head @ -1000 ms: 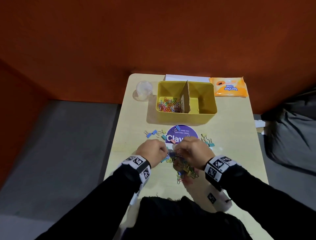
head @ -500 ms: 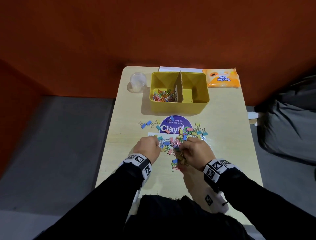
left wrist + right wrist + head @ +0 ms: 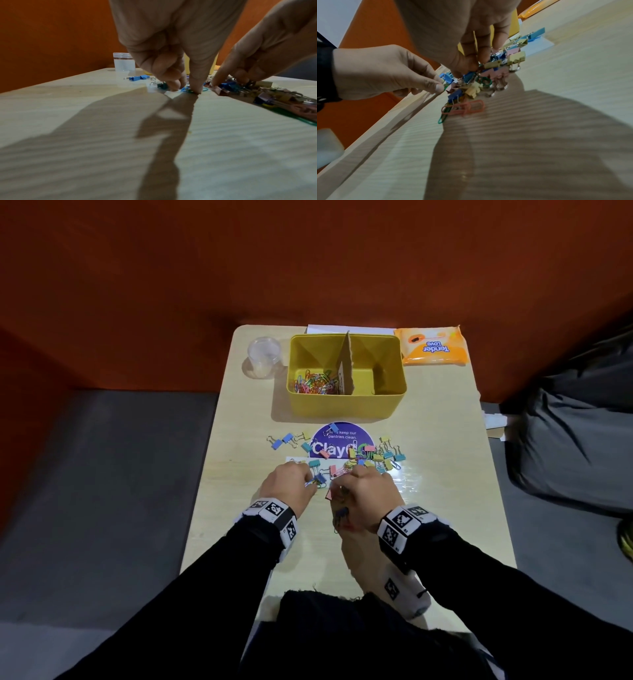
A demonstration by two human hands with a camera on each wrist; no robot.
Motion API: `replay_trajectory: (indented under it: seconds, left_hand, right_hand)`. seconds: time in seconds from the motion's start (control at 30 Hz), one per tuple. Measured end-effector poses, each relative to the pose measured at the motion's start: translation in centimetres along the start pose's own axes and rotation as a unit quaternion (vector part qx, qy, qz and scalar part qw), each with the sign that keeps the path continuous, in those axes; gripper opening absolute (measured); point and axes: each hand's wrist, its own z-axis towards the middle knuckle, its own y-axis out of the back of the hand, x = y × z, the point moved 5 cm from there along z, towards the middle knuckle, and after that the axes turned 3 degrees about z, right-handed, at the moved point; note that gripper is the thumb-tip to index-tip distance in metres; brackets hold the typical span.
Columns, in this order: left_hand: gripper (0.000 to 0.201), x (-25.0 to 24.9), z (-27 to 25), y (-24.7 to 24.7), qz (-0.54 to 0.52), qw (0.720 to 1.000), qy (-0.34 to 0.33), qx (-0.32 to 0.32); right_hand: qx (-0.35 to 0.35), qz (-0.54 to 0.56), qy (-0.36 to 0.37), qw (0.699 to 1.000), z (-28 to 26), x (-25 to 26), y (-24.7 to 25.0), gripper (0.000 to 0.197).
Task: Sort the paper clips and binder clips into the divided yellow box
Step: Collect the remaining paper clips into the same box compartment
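Both hands are working in the mixed pile of clips (image 3: 346, 474) lying on the near half of the table (image 3: 445, 508), just in front of the purple round sticker (image 3: 339, 440).

The left hand (image 3: 291, 484) is pinching a small green paper clip (image 3: 444, 85) between thumb and forefinger at the left edge of the pile, with the remaining fingers curled under.

The right hand (image 3: 368, 491) is reaching down into the middle of the pile with fingers bent; its fingertips (image 3: 481, 56) are closing round the wire handles of binder clips (image 3: 508, 60), but a firm hold cannot be confirmed.

The yellow box (image 3: 346, 402) is standing at the far end of the table. Its left compartment is holding a heap of coloured paper clips (image 3: 315, 381); its right compartment is appearing bare as far as the head view shows.

Judged step: separating paper clips from binder clips. The next move is calling for lifting the pinched clip clear of tangled neighbours and carrying it over the cardboard divider (image 3: 344, 364) line to the left compartment.

Limits of view: the right palm is covering the pile centre in the head view; the near floor of the box is hidden by its front wall; wrist views are blurred, so individual clips beneath the fingers are hard to distinguish. A clear cup (image 3: 263, 357) and an orange wipes pack (image 3: 433, 345) are flanking the box.
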Motion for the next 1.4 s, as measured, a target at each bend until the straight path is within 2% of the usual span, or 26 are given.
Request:
replay_trajectory:
  seconds: [0.27,0.57,0.77,0.93,1.03,1.17,1.4]
  left_hand:
    - [0.017,0.7,-0.6,0.2,0.044,0.999,-0.023,0.009]
    - [0.01,1.4,-1.1,-0.1,0.037,0.998,-0.046,0.008]
    - [0.011,2.6,-1.3,0.4,-0.007,1.0,-0.009,0.01]
    - [0.014,4.0,-1.3,0.2,-0.046,0.998,0.011,0.031]
    - [0.026,4.8,-1.1,-0.7,-0.097,0.993,0.048,0.052]
    - [0.022,5.0,-1.0,-0.7,-0.137,0.987,0.068,0.044]
    - [0.021,5.5,-0.9,0.0,-0.167,0.981,0.095,0.014]
  right_hand:
    - [-0.026,-0.005,-0.018,0.999,0.9,0.3,0.5,0.028]
    - [-0.021,-0.008,0.019,1.0,2.1,2.3,0.3,0.028]
    - [0.005,-0.02,0.044,0.999,3.0,3.8,-0.2,0.035]
    - [-0.004,-0.044,0.06,0.997,3.1,4.9,-0.2,0.032]
    - [-0.021,-0.041,0.038,0.998,3.3,5.5,-0.5,0.031]
    - [0.051,-0.077,0.009,0.996,4.2,5.7,-1.5,0.032]
    - [0.097,-0.094,0.011,0.991,4.0,5.7,-1.2,0.038]
